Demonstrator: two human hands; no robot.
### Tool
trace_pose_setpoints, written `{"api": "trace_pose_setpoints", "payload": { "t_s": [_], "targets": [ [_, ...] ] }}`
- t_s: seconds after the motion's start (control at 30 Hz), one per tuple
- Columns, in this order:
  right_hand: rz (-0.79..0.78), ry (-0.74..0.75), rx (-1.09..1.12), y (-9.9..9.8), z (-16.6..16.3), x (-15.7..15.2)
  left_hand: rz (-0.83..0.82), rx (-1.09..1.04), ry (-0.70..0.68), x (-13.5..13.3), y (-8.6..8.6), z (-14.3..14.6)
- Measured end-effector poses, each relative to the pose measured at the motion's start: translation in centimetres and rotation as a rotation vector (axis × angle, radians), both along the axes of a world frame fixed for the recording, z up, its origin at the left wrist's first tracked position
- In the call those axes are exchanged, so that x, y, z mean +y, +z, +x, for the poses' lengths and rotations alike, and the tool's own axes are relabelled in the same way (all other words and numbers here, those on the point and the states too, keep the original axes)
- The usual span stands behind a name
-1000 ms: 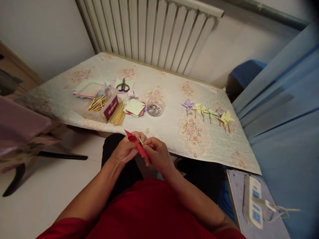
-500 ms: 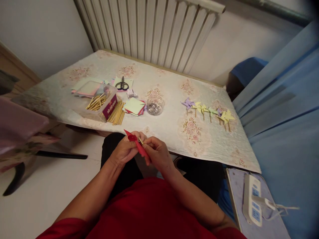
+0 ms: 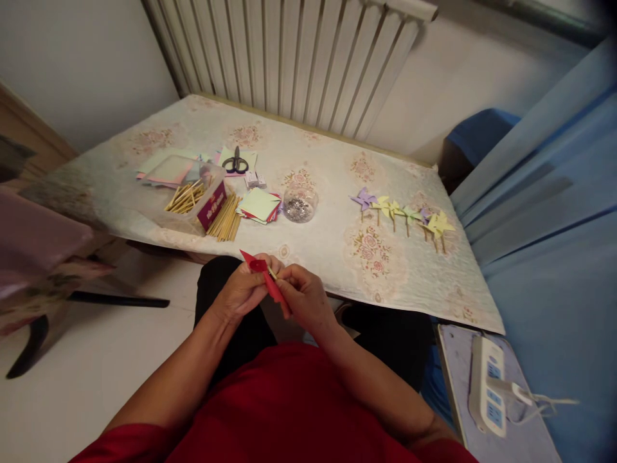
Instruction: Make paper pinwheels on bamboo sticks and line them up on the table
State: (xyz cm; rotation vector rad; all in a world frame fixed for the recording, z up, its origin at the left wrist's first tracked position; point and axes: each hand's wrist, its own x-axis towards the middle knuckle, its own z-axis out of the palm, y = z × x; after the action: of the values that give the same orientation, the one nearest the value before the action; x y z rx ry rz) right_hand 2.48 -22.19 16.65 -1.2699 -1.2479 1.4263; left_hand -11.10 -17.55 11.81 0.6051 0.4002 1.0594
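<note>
Both hands meet just in front of the table's near edge, over my lap. My left hand (image 3: pixel 240 290) is closed around a folded piece of red paper (image 3: pixel 263 273). My right hand (image 3: pixel 304 297) pinches a thin wooden stick (image 3: pixel 272 272) whose tip touches the red paper. On the table (image 3: pixel 328 251) behind lie a row of several finished paper pinwheels (image 3: pixel 402 215) on sticks, at the right. A clear box of sticks (image 3: pixel 193 199) and a loose bundle of sticks (image 3: pixel 226 220) lie at the left.
Coloured paper squares (image 3: pixel 260 206), black scissors (image 3: pixel 236 162), and a small glass jar (image 3: pixel 299 204) sit mid-table. A white radiator (image 3: pixel 289 58) stands behind. A power strip (image 3: pixel 488 393) rests on a surface at the lower right, next to blue fabric (image 3: pixel 554 225).
Only the camera view has shifted slightly; the hands keep the same hold on the red paper and the stick.
</note>
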Motion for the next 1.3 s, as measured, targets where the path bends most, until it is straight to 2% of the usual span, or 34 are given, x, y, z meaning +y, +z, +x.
{"api": "trace_pose_setpoints", "payload": {
  "t_s": [0.4,1.3],
  "targets": [
    [-0.008,-0.030,0.049,-0.05,-0.43,-0.09,-0.012,-0.044,-0.015,0.11,-0.59,-0.14],
    [-0.011,-0.111,0.103,-0.10,-0.68,-0.08,0.011,-0.008,0.041,-0.62,-0.22,0.44]
  ]
}}
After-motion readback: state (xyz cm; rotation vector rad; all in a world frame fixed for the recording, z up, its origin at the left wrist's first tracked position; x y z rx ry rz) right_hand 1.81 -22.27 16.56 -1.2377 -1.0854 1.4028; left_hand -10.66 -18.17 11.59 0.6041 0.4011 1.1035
